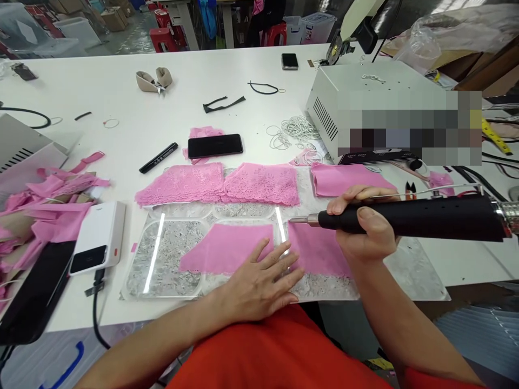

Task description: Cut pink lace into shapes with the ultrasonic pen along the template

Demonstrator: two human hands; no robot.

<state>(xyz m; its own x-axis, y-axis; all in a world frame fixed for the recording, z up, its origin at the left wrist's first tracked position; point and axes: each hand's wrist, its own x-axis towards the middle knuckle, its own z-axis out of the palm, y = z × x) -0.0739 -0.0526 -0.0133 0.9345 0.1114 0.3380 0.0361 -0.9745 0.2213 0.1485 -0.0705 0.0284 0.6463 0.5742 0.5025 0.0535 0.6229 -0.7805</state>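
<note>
My right hand is wrapped round a thick black-handled corded tool with a narrow metal tip. The tip points left, over the upper left corner of a pink fabric piece. My left hand lies flat with fingers spread, across the lower right of another pink fabric piece. Both pieces lie at a clear plastic template on a grey marbled sheet. Behind them rest pink lace pieces and a folded pink fabric.
Near the lace lie a phone, a black marker and tangled white cord. A grey metal box stands at back right. To the left are pink scraps, a white power bank and its black cable.
</note>
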